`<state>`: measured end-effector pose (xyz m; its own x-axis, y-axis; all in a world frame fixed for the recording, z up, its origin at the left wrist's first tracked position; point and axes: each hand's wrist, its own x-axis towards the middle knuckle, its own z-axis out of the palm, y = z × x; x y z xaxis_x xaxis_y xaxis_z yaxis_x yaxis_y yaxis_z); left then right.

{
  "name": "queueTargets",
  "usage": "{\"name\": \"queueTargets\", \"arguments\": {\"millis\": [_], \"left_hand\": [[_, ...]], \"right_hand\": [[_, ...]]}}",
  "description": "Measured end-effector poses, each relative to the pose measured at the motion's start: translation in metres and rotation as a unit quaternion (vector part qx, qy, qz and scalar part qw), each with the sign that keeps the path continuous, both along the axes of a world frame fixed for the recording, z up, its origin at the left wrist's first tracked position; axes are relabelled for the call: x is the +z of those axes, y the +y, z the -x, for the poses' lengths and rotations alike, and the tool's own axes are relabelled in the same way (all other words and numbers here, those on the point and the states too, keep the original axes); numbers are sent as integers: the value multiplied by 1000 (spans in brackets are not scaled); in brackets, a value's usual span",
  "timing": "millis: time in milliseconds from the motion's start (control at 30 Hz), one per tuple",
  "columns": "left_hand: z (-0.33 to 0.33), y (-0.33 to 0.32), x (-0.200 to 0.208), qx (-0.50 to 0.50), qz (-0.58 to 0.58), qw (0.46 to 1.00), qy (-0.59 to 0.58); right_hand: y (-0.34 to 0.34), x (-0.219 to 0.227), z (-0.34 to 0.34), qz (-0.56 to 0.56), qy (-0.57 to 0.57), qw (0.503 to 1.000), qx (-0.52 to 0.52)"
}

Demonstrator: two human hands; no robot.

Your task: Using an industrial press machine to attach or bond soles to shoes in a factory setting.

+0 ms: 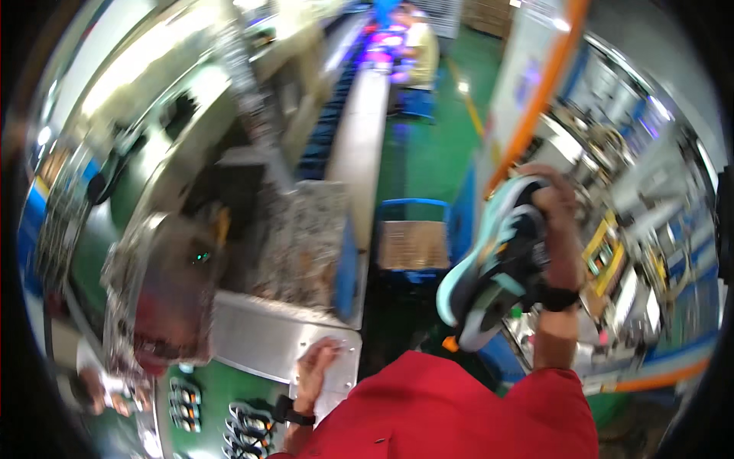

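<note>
On the right, my right hand [556,210] is closed around the upper end of what looks like a pair of sneakers [501,264], black and grey with mint-green soles. Their toes point down and toward me. Motion blur softens the shoes' edges. My left hand [317,363] is at the right end of a metal plate [252,335], low in the middle. Its fingers are somewhat bent and apart, with nothing seen in them; whether they touch the metal I cannot tell.
Left of centre stands a machine with a clear cover [172,291]. A blue-framed cart [413,241] with a brown board is ahead. Several shoes [248,428] stand at lower left. An orange-edged rack [547,84] rises at right. A co-worker [419,53] sits far off by a conveyor [355,138].
</note>
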<state>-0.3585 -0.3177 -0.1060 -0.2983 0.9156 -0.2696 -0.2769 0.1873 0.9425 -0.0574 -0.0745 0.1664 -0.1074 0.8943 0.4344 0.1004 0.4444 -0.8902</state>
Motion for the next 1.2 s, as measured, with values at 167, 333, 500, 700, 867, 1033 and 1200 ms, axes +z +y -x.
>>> {"name": "queueTargets", "arguments": {"millis": [167,333,500,700,867,1033,1200], "left_hand": [[-182,119,117,-341,-90,847,-398],[-326,163,120,-427,-11,805,-412],[-462,206,98,-385,-93,904,-161],[-599,254,63,-582,-223,777,91],[-718,407,-16,-376,-269,839,288],[-805,453,-58,-422,-189,773,435],[-816,471,-64,-417,-98,810,399]], "right_hand": [[-23,-52,-104,139,50,986,73],[-38,-125,-219,52,86,992,-82],[-106,-162,-325,208,207,939,-177],[-120,-193,-415,196,316,801,-469],[-159,-193,-469,75,195,781,-589],[-187,-180,-475,44,187,735,-650],[-164,-183,-516,117,65,697,-704]]}}
